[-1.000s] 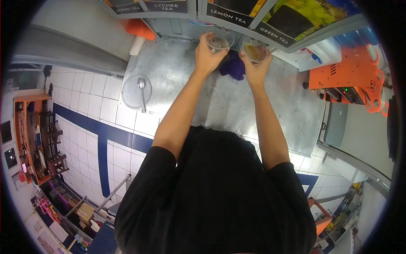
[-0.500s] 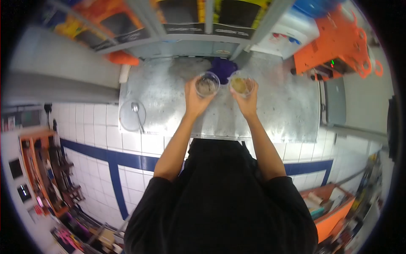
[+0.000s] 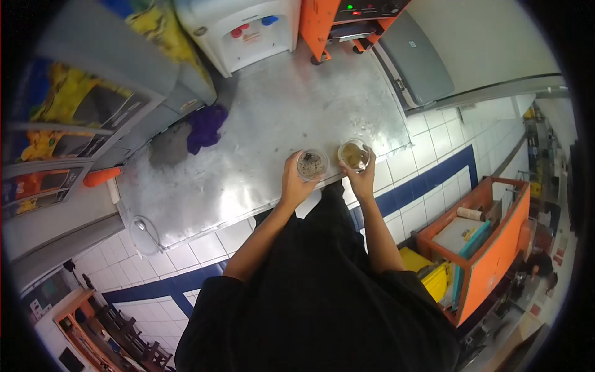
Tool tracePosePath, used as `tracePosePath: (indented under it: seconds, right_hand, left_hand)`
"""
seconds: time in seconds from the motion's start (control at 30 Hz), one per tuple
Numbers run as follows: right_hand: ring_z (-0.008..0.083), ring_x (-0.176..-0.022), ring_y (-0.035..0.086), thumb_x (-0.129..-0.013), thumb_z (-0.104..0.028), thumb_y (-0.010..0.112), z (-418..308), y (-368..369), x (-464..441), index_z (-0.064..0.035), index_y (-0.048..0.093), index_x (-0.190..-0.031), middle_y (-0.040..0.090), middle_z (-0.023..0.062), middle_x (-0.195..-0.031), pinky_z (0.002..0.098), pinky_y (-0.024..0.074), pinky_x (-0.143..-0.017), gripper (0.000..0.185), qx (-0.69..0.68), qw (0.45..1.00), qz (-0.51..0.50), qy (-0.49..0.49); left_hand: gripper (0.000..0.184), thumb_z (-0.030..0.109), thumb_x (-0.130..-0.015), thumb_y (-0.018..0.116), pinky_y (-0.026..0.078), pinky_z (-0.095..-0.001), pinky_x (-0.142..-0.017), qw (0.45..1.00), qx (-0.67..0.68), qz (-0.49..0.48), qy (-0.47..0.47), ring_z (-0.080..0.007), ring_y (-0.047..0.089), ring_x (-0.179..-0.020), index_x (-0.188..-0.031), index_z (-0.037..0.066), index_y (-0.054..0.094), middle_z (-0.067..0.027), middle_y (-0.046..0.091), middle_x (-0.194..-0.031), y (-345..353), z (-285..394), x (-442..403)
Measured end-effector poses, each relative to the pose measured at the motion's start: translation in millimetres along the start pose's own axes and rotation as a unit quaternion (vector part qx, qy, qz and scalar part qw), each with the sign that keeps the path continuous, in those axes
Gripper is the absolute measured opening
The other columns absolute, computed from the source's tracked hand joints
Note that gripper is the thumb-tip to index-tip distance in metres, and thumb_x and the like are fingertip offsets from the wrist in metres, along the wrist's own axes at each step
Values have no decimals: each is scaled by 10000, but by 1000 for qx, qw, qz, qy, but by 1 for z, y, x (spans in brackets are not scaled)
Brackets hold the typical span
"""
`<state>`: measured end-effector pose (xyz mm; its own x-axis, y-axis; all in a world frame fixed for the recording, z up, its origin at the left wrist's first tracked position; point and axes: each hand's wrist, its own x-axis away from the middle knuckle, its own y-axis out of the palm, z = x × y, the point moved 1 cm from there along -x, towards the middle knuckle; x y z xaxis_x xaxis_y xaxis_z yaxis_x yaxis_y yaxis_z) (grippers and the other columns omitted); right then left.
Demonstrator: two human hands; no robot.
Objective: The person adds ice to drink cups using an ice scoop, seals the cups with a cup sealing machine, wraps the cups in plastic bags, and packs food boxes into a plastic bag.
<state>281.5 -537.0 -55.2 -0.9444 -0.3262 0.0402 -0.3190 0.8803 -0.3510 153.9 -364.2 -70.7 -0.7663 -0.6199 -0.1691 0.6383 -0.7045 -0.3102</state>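
My left hand [image 3: 295,185] is wrapped round a clear plastic cup [image 3: 312,164] whose contents look greyish with dark specks. A second clear plastic cup [image 3: 352,155], holding something yellowish-green, is gripped by my right hand [image 3: 363,182]. Both cups are upright and side by side, a small gap apart, over the front edge of the metal counter [image 3: 260,124]. Whether their bases touch the counter is hidden from above.
Left of the cups, a purple cloth [image 3: 206,128] lies on the counter. A spoon [image 3: 147,232] rests on a clear round lid or plate [image 3: 137,230] at the left corner. Behind stand a white water dispenser [image 3: 260,46] and an orange machine [image 3: 317,31]. An orange cart [image 3: 489,273] is at right.
My body and view have turned right. Both hands have carried the cups from beside the purple cloth toward the counter's front right edge, still holding them.
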Motion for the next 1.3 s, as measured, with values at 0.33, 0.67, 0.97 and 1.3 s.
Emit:
tracePosePath:
  seconds: [0.33,0.67,0.97,1.3]
  right_hand:
    - [339,-1228,555,-756,-55,776,36,-108,-118,-33,305,-1494,520,252,-1323,410,501,-990,876,-46,984,-170,25]
    - [391,-1343,446,-892,-354,683,61,-161,-345,-170,426,-1469,471,201,-1450,614,316,-1079,658,511,826,54,-230]
    - [358,-1231,581,-894,-373,691,-3,-197,-377,-203,472,-1460,554,155,-1419,486,524,-946,630,576,756,-20,-310]
    - [318,-977,701,-990,-381,569,-117,-408,-505,-148,639,-1252,736,104,-1061,422,547,-812,357,492,818,234,-183]
  left_hand:
    - [1012,244,-685,937,442,-400,-1066,980,46,133,-142,-314,541,-1282,-1452,-58,349,-248,534,-1372,128,32,-31]
    - [494,187,-920,732,485,-272,-667,904,-197,249,-286,-163,594,-849,-1317,-22,525,-114,602,-1079,43,60,91]
    - [269,183,-890,758,556,-327,-674,970,-84,23,-229,-228,704,-778,-1082,11,681,-150,710,-919,71,153,4]
    - [723,399,-866,772,493,-427,-997,932,26,-164,-323,-373,624,-1174,-1355,-53,488,-261,611,-1277,181,74,-29]
